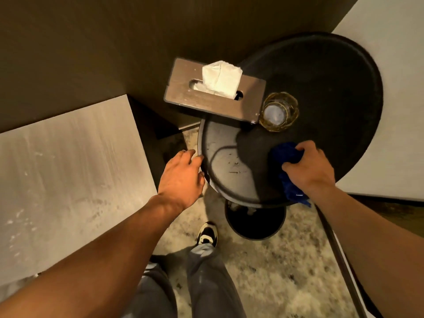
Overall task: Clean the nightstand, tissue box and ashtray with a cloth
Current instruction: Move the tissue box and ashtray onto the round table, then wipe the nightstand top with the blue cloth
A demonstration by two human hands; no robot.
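I see a dark brown wall (91,42) beyond my hands, speckled floor (275,271) below them, pale beds (57,180) either side.

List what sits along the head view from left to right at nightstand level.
left hand → tissue box → ashtray → blue cloth → right hand

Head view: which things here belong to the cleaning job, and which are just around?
Job:
- nightstand, round and dark
- tissue box
- ashtray, glass
- blue cloth, gripped by right hand
- left hand at the nightstand's rim

Just around:
- bin under the nightstand
- shoe
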